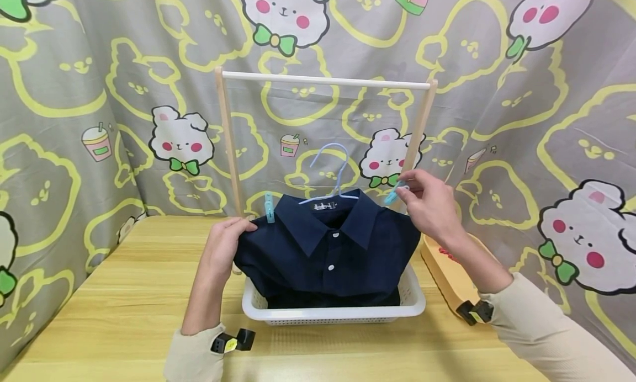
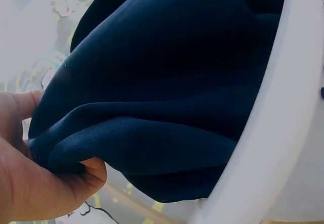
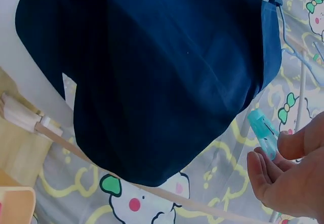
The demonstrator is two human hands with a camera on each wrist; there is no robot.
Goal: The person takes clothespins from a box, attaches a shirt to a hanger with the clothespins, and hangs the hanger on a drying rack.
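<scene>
A navy collared shirt [image 1: 318,260] with white buttons hangs on a pale blue wire hanger [image 1: 339,172], its lower part down in a white basket [image 1: 333,314]. One light blue clothespin [image 1: 269,210] stands on the shirt's left shoulder. My left hand [image 1: 226,244] grips the shirt at that shoulder, and in the left wrist view its fingers curl round the folded cloth [image 2: 126,138]. Between thumb and fingers, my right hand [image 1: 431,202] pinches a second clothespin [image 3: 263,128]. That clothespin is beside the right shoulder, near the edge of the cloth.
Behind the shirt stands a wooden rack with a white top bar [image 1: 323,80]. A yellow tray [image 1: 454,277] with small red things lies to the right, partly under my right forearm. A patterned curtain [image 1: 298,111] closes off the back of the wooden table [image 1: 149,293].
</scene>
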